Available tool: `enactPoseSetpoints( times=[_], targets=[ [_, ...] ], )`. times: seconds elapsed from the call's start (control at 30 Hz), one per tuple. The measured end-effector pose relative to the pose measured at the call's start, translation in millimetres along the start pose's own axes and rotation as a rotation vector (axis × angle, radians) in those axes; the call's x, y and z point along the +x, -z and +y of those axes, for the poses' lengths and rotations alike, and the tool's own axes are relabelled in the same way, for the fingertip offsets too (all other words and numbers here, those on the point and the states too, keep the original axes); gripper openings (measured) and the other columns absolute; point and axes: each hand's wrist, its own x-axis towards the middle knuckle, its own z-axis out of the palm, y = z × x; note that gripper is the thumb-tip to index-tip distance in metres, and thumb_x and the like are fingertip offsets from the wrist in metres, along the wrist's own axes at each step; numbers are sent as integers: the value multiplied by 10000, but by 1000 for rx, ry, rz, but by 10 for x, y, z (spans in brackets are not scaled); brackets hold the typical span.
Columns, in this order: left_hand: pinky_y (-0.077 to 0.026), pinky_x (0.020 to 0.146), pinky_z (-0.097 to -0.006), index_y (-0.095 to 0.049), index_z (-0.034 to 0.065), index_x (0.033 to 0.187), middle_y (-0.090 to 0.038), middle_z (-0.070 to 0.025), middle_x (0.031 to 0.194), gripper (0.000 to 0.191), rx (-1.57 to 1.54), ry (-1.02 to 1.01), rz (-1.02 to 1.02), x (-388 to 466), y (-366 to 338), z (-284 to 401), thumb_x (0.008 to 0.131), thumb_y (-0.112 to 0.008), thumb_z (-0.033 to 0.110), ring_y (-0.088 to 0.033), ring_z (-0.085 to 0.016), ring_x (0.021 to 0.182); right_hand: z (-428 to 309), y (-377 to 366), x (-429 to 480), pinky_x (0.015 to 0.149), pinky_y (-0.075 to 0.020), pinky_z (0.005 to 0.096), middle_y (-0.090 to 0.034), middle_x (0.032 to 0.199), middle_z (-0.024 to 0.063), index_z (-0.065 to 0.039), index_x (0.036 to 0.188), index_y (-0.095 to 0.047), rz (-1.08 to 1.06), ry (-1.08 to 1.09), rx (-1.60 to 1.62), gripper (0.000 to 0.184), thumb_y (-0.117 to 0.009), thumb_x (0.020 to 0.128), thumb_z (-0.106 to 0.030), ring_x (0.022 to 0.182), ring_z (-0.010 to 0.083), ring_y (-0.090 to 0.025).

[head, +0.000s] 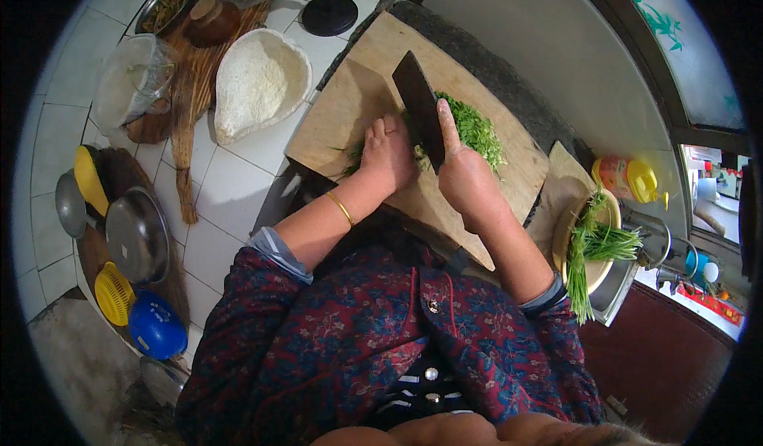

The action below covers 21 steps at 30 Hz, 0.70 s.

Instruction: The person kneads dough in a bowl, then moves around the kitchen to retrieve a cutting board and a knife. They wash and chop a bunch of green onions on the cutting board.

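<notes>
A thick wooden cutting board [351, 97] lies before me. My right hand [474, 183] grips a dark-bladed cleaver [417, 100], its index finger stretched along the blade. To the blade's right lies a heap of chopped greens [474, 127], probably garlic chives. My left hand [387, 151] is just left of the blade, its fingers bent over a bunch of uncut greens [353, 158]. Loose ends of the bunch stick out left of that hand, while the part under the palm is hidden. Some pale cut bits sit between the hand and the cleaver.
Left on white tiles stand a scoop of flour [262, 85], a straw brush [183, 166], a brown jar [211, 21] and metal and plastic bowls [137, 237]. A phone stand [329, 15] is behind. More greens [596, 249] overhang a basin [607, 270] at right, beside a yellow-capped jug [623, 179].
</notes>
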Motion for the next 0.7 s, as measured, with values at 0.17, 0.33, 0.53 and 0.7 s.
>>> enactPoseSetpoints(
  times=[0.17, 0.33, 0.53, 0.7],
  targets=[
    [-378, 966, -415, -467, -50, 1220, -492, -193, 1171, 539, 50, -38, -76, 35, -8, -18, 786, -639, 220, -459, -330, 1111, -100, -120, 217, 642, -498, 499, -634, 826, 303, -67, 1523, -19, -22, -1, 9, 888, -471, 766, 41, 709, 426, -631],
    [-373, 961, -427, -447, -23, 1279, -491, -171, 1173, 572, 13, 55, -61, 25, -13, -74, 800, -629, 229, -452, -328, 1124, -97, -235, 289, 698, -511, 492, -632, 871, 310, -126, 1532, -29, 64, -25, 43, 900, -486, 771, 20, 773, 434, -642],
    [-396, 942, -409, -390, -37, 1340, -494, -178, 1149, 619, 50, -76, 4, -75, -35, -176, 794, -608, 159, -462, -333, 1106, 208, -207, 88, 733, -478, 507, -629, 882, 324, -232, 1534, -40, 222, -99, 276, 894, -480, 808, 50, 782, 481, -616],
    [-387, 980, -449, -400, -28, 1345, -495, -205, 1197, 611, 71, -57, 73, 21, -179, -153, 815, -614, 190, -446, -368, 1142, 122, -48, -112, 650, -476, 522, -619, 805, 322, -179, 1532, -60, 223, 42, 139, 858, -457, 811, 62, 707, 463, -617]
  ],
)
